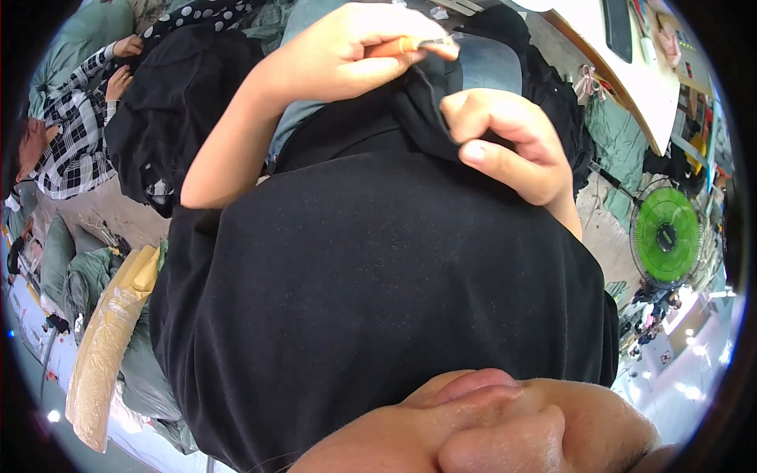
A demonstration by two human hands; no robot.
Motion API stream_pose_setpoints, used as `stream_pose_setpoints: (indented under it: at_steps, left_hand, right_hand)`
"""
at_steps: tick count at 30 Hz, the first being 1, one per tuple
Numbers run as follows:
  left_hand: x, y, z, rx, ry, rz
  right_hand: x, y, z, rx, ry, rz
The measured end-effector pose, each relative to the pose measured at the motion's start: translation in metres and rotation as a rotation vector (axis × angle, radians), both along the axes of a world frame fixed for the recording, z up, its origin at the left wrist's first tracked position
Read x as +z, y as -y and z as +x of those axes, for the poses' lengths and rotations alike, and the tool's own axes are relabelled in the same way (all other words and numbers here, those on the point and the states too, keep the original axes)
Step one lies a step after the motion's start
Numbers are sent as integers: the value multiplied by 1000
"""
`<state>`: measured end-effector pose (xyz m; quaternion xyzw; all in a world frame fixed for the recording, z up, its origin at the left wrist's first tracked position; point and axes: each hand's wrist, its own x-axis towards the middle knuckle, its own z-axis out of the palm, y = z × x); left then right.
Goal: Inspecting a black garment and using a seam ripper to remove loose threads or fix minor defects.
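Note:
At the top middle, my left hand (371,51) is closed around a small orange-handled tool (408,45) with a thin metal tip. The tool's exact kind is too small to make out. Lower and to the right, my right hand (509,142) is curled, its fingers closed on the edge of a black cloth (422,118). The cloth rises in a fold between the two hands and spreads over my lap. Part of its edge is hidden behind the right fingers.
A white table (572,24) with a dark phone (617,30) stands at the upper right. Below it is a green fan (667,235). A black garment pile (177,98) lies left, beside a person in a checked shirt (75,162). A plastic-wrapped roll (110,347) leans at lower left.

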<state>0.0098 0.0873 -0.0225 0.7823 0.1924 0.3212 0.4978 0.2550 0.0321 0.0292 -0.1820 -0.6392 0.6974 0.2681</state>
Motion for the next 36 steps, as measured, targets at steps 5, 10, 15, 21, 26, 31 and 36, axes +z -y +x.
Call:
stream_pose_setpoints:
  at_steps: [5,10,15,21,26,31,36]
  left_hand:
    - [3,-28,-4,-265,-134,-63]
    - [22,-40,-31,-248,-202,-80]
    - [25,-28,-23,31,-62,104]
    - [32,-21,19,62,-44,295]
    - [17,-21,-9,331,-121,-37]
    - [28,-55,7,443,239,-370]
    - [30,-118,15,406,79,91]
  right_hand:
    - [17,13,29,-295,-273,-86]
    - [30,9,72,-479,-402,48]
    - [26,-5,75,-415,-425,114]
    - [25,-1,83,-456,-432,65]
    - [19,-3,89,-481,-488,32]
    - [17,1,84,-820,-620,-229]
    - [3,1,92,-950,-693,-587]
